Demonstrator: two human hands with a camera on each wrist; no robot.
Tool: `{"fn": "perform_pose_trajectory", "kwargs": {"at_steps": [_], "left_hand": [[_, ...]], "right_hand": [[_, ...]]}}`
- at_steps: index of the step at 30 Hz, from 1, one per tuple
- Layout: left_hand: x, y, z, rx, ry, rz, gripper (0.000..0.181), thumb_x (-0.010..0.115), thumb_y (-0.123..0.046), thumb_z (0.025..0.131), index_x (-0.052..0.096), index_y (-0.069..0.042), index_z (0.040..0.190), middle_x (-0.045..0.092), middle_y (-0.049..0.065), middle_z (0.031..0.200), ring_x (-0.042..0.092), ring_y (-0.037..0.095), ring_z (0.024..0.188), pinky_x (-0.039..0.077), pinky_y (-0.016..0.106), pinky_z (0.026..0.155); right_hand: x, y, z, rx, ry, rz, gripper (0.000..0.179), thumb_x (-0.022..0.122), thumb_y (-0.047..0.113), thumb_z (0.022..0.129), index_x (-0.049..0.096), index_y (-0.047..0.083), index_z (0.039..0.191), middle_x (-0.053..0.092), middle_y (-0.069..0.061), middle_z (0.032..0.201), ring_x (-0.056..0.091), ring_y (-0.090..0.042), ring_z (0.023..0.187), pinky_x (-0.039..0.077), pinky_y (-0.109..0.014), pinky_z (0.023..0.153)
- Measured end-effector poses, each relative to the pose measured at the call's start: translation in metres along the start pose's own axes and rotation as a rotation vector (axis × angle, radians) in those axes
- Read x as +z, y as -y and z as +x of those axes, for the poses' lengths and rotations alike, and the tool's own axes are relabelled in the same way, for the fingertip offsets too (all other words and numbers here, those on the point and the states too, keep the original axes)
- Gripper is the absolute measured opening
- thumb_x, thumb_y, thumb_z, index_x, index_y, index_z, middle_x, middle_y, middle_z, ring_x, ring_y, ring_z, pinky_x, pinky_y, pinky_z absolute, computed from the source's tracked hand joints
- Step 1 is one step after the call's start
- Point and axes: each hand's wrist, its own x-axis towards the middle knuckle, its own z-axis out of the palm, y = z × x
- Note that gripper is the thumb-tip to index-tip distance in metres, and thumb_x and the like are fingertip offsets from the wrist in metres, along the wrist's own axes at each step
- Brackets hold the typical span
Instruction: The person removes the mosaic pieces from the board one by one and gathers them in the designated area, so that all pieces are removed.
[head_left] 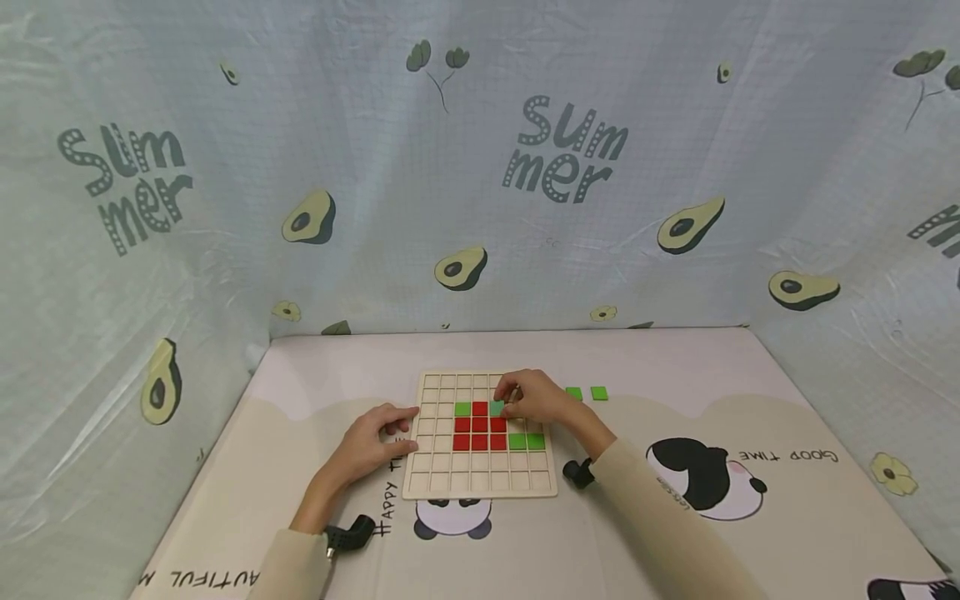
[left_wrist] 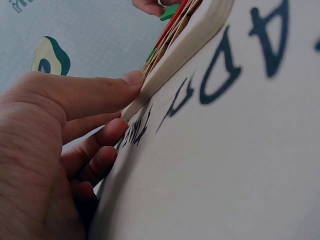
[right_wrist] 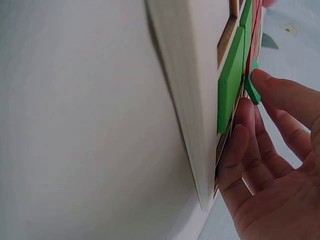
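Observation:
A square wooden grid board (head_left: 480, 485) lies on the table. Several red tiles (head_left: 480, 425) fill a block of its cells, a green tile (head_left: 462, 409) sits at the block's upper left, and two green tiles (head_left: 527, 442) lie at its lower right. My right hand (head_left: 536, 398) pinches a darker-looking green tile (right_wrist: 253, 89) between thumb and fingers; the right wrist view shows it tilted against the board beside the red tiles. My left hand (head_left: 367, 442) touches the board's left edge with thumb and forefinger spread apart, the other fingers loosely bent.
Two loose green tiles, one nearer the board (head_left: 573, 393) and one farther right (head_left: 598, 393), lie on the table past my right hand. A printed cloth (head_left: 675, 542) with pandas covers the table. An avocado-patterned curtain (head_left: 375, 167) stands behind and at both sides.

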Motion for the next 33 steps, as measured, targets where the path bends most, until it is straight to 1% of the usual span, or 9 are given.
{"fn": "perform_pose_trajectory", "kwargs": {"at_steps": [10, 16, 26, 33], "left_hand": [[-0.0006, 0.0001, 0.0002, -0.002, -0.002, 0.016, 0.054, 0.084, -0.024, 0.085, 0.07, -0.007, 0.133, 0.064, -0.003, 0.098, 0.052, 0.011, 0.09, 0.044, 0.025, 0.082], [-0.0009, 0.0001, 0.0, -0.013, -0.001, 0.011, 0.054, 0.085, -0.025, 0.084, 0.07, -0.008, 0.134, 0.064, -0.003, 0.097, 0.052, 0.011, 0.09, 0.044, 0.025, 0.081], [0.0, 0.0015, 0.0004, -0.022, 0.004, 0.009, 0.054, 0.084, -0.026, 0.084, 0.07, -0.008, 0.134, 0.064, -0.003, 0.098, 0.052, 0.012, 0.091, 0.044, 0.026, 0.082], [0.0006, 0.003, 0.0001, -0.014, 0.003, 0.004, 0.054, 0.084, -0.026, 0.085, 0.069, -0.008, 0.134, 0.063, -0.004, 0.098, 0.052, 0.012, 0.091, 0.044, 0.026, 0.082]], "right_hand": [[0.0017, 0.0005, 0.0013, 0.008, -0.001, 0.0, 0.016, 0.077, 0.006, 0.088, 0.071, 0.013, 0.102, 0.069, 0.0, 0.095, 0.061, -0.013, 0.086, 0.051, -0.03, 0.081], [0.0029, -0.0001, 0.0017, 0.016, 0.004, 0.01, 0.017, 0.078, 0.008, 0.088, 0.072, 0.014, 0.102, 0.068, 0.001, 0.095, 0.06, -0.013, 0.087, 0.051, -0.03, 0.081], [0.0022, 0.0026, 0.0014, 0.03, 0.005, -0.018, 0.018, 0.079, 0.01, 0.088, 0.074, 0.013, 0.104, 0.07, 0.001, 0.096, 0.059, -0.013, 0.086, 0.05, -0.031, 0.081], [0.0041, -0.0003, 0.0036, 0.024, 0.001, -0.029, 0.017, 0.079, 0.01, 0.087, 0.074, 0.013, 0.103, 0.069, 0.002, 0.095, 0.06, -0.012, 0.087, 0.051, -0.031, 0.082]]}}
